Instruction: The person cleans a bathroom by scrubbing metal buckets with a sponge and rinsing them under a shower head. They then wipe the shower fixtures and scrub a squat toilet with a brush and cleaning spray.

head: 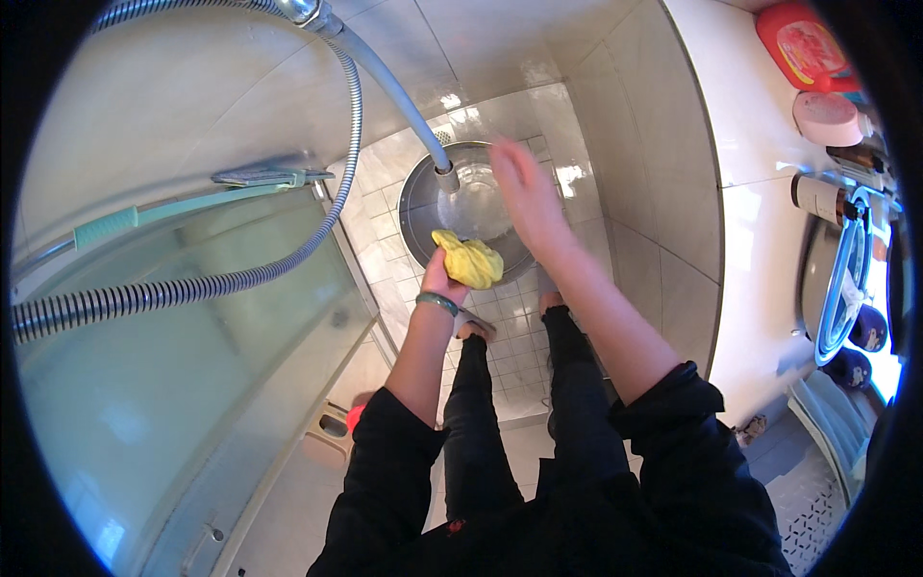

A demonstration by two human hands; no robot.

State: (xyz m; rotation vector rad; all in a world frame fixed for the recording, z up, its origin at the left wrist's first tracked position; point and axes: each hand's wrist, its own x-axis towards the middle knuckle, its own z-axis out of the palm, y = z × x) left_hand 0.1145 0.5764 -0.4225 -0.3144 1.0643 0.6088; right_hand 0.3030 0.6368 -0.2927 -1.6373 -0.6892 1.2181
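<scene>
My left hand (445, 278), with a green bangle (438, 301) at its wrist, grips a crumpled yellow cloth (472, 261) above the near rim of a round metal basin (412, 209). Water lies in the basin, its surface rippled and bright. A blue hose (404, 97) runs down from a tap at the top, its end fitting (447, 178) over the basin. Slightly blurred, my right hand (530, 198) is held over the basin's right side. Its fingers are extended close together and I see nothing in it.
On the left, a coiled metal shower hose (288, 263) loops before a frosted glass panel (180, 346). A teal-handled squeegee (216, 203) lies along the panel's top. At right, a ledge (757, 162) holds a red bottle (804, 47), a pink container (829, 119) and blue-rimmed basins (840, 288).
</scene>
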